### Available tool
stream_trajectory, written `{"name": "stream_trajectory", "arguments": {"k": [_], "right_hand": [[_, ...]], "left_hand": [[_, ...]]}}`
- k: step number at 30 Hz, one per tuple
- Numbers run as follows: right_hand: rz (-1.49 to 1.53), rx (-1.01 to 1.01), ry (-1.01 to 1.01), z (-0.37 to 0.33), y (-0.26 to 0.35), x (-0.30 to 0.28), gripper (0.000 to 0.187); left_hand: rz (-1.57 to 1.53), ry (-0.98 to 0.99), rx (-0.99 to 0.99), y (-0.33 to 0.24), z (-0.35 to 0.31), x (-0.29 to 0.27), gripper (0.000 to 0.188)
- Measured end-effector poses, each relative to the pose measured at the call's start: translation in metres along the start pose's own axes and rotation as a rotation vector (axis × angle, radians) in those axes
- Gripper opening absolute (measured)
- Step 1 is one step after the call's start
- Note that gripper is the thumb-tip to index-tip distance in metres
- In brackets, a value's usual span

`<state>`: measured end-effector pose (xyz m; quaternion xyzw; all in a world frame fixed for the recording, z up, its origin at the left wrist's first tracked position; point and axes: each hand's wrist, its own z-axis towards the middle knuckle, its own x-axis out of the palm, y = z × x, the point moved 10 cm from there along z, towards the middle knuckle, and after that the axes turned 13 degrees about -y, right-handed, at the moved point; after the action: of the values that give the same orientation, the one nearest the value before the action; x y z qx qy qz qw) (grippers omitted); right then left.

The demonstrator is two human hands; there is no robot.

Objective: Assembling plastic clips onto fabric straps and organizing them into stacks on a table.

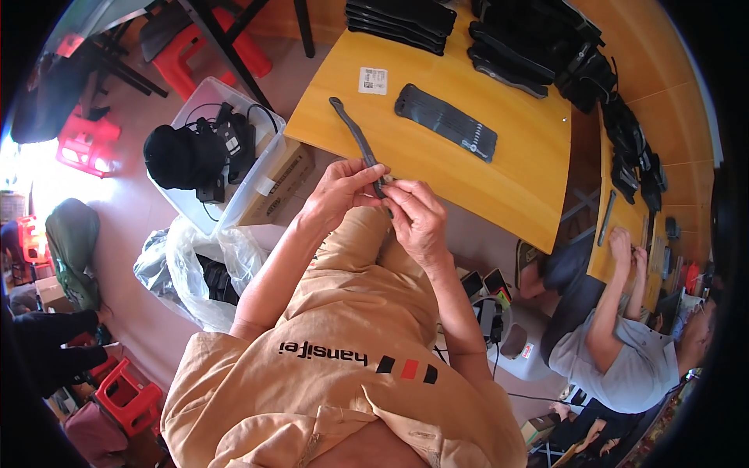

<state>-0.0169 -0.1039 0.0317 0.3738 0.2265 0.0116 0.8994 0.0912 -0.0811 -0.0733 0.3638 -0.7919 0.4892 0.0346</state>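
1. Head view: at the surface's [484, 195] near edge, the left hand [340, 192] and right hand [418, 217] pinch a dark strap [356, 134] near one end, each grip pressed thumb to fingers, probably for steadiness.
2. Slim, slightly bent, it extends over the near-left corner.
3. A flat, ribbed dark panel [445, 122] lies mid-surface, perhaps for easy reach.

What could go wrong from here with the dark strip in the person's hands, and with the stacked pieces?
The left hand and right hand hold the dark strip by its lower part, just past the table's near edge; if it slips, it may fall off. The black stack looks uneven, so a bump could make it slide.
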Motion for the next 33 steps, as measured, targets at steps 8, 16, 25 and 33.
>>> {"name": "stream_trajectory", "arguments": {"k": [8, 16, 25, 33], "right_hand": [[0.185, 0.188, -0.014, 0.006, -0.016, -0.012, 0.014], [0.142, 0.157, 0.011, 0.009, -0.013, -0.014, 0.013], [0.133, 0.169, 0.042, 0.008, -0.013, -0.014, 0.011], [0.282, 0.434, 0.086, 0.000, -0.033, -0.007, 0.008]], "left_hand": [[-0.110, 0.058, -0.050, 0.002, -0.012, 0.010, 0.022], [0.021, -0.010, 0.037, -0.001, -0.012, 0.007, 0.021], [0.109, -0.038, 0.111, -0.007, -0.015, 0.011, 0.024], [0.097, -0.050, 0.119, -0.008, -0.017, 0.012, 0.024]]}}
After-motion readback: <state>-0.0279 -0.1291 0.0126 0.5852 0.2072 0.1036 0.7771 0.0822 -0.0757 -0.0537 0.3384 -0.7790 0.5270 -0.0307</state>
